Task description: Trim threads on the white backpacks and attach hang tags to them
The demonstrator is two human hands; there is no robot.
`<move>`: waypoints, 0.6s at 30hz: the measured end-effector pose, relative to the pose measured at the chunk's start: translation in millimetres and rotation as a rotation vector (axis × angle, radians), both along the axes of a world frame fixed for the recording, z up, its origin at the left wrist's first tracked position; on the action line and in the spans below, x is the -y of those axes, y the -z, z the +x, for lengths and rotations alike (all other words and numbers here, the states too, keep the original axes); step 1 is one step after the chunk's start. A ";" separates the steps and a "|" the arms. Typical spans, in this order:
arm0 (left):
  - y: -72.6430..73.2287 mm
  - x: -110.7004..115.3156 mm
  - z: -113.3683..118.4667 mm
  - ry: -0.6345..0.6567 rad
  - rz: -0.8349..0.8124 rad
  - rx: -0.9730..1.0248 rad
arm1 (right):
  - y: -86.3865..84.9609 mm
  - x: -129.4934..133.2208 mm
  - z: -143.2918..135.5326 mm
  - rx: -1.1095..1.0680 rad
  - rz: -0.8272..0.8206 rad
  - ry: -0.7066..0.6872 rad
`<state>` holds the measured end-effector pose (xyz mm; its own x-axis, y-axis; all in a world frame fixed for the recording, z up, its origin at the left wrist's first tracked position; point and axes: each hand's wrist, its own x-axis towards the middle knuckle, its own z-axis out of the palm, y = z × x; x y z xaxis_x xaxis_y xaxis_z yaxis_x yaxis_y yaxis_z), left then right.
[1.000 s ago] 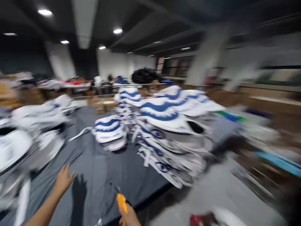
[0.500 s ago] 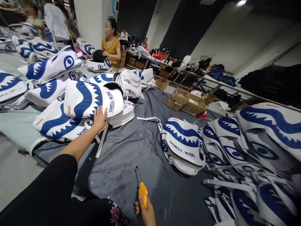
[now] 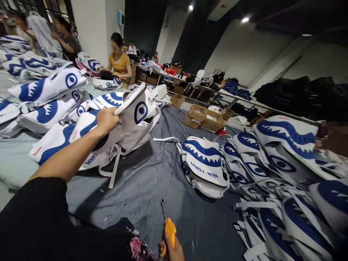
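Observation:
My left hand point(image 3: 107, 120) is closed on the upper edge of a white backpack point(image 3: 129, 125) with a blue shark-mouth print. That backpack is tilted up, so the eye print on its side shows. Under it lies another shark-print backpack point(image 3: 51, 143), partly covered by my forearm. Low in the view, my right hand point(image 3: 175, 250) is wrapped round an orange-handled tool point(image 3: 170, 230) with a thin dark metal tip pointing up and away; its exact kind is unclear. A "NEW YORK" backpack point(image 3: 205, 163) lies flat on the dark cloth, right of centre.
Shark-print backpacks point(image 3: 285, 136) are heaped along the right side, straps trailing. More backpacks point(image 3: 49, 88) are piled at left. A person in a yellow top point(image 3: 119, 65) sits beyond, with other people at far left. Cardboard boxes point(image 3: 213, 121) stand past the dark-covered table point(image 3: 146, 188).
My left hand has gone from lying on the backpack's front to gripping its edge, and the backpack has been lifted and turned. My right hand still holds the orange-handled tool. The view has shifted slightly.

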<state>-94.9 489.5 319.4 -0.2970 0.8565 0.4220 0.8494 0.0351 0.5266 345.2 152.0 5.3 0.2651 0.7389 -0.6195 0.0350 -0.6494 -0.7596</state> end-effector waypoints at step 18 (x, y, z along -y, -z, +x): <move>189.4 333.2 254.9 0.624 -0.723 0.803 | -117.2 0.6 98.6 0.186 0.110 0.218</move>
